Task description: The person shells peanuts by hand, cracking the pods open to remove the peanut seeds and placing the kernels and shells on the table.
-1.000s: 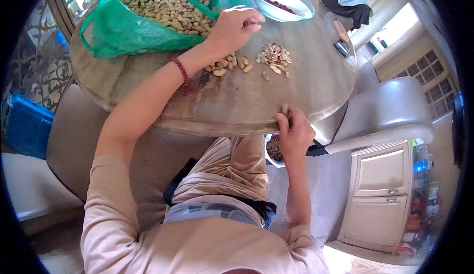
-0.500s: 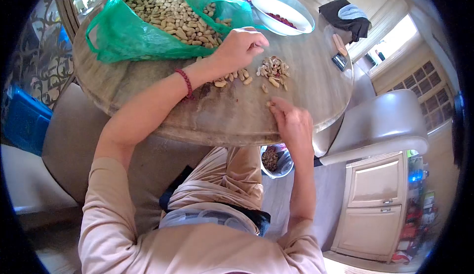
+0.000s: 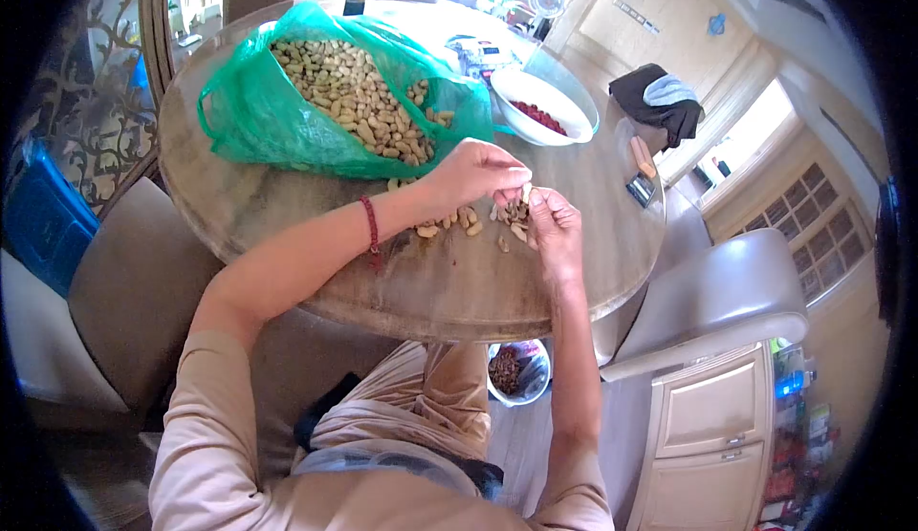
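A peanut (image 3: 526, 193) is held between my hands above the table. My right hand (image 3: 557, 228) pinches it from the right with thumb and fingers. From the left, my left hand (image 3: 480, 175) closes its fingertips on it; a red bracelet is on that wrist. Partly hidden under the hands lies a pile of peanut shells (image 3: 516, 213). Several loose peanuts (image 3: 463, 222) rest below my left hand. Behind the left forearm, an open green plastic bag (image 3: 247, 128) is full of unshelled peanuts (image 3: 349, 96). A white bowl (image 3: 575, 108) holds red kernels (image 3: 541, 117).
The round table (image 3: 421, 302) curves in front of my lap. Below its edge stands a bin (image 3: 537, 370) with shells inside. Chairs (image 3: 712, 287) stand at both sides. A dark cloth (image 3: 636, 91) and small items (image 3: 641, 187) are at the right.
My right hand has risen from near the table edge to meet my left hand at the peanut. The left hand has shifted slightly right, and the camera view has tilted up.
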The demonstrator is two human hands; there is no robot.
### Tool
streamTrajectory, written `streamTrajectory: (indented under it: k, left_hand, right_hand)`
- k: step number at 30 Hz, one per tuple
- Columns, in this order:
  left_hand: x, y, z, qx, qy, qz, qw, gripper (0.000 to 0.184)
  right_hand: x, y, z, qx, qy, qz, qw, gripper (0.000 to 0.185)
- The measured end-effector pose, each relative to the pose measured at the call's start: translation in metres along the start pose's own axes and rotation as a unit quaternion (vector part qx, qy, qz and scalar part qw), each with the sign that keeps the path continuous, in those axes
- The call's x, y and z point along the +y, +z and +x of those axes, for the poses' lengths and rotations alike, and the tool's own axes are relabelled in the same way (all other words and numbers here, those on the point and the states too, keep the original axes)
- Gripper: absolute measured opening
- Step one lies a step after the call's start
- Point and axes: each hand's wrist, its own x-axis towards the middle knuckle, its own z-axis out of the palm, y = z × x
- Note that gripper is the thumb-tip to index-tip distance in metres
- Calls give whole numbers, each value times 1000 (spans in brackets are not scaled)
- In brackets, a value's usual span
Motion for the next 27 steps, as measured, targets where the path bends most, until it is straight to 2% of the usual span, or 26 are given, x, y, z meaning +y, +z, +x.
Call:
streamTrajectory:
  k: [5,7,11,16,20,22,24,27]
  left_hand:
    - [-2,1,0,31,14,12,999,20]
    - [1,0,0,27,34,31,999,18]
    - [1,4,-1,43,39,-8,998,18]
    - [-2,0,1,34,42,-92,994,16]
    - [-3,-3,0,14,-18,-181,983,13]
    - [-3,-4,-1,0,-33,-198,980,12]
    - [-4,-4,-1,-10,-101,-227,969,14]
    - [-7,-6,-1,-24,-101,-221,970,17]
  right_hand:
    - [-12,15,2,-34,-38,91,995,19]
    - [-7,14,4,7,-58,8,998,19]
    - [-4,8,0,1,-30,48,998,19]
    - [2,6,0,30,-76,-2,997,13]
    - [4,6,5,43,-138,-20,989,8]
    - [1,3,6,56,-195,-109,973,12]
    - [-1,5,8,50,-194,-114,973,14]
    - [-5,10,13,46,-198,-112,973,17]
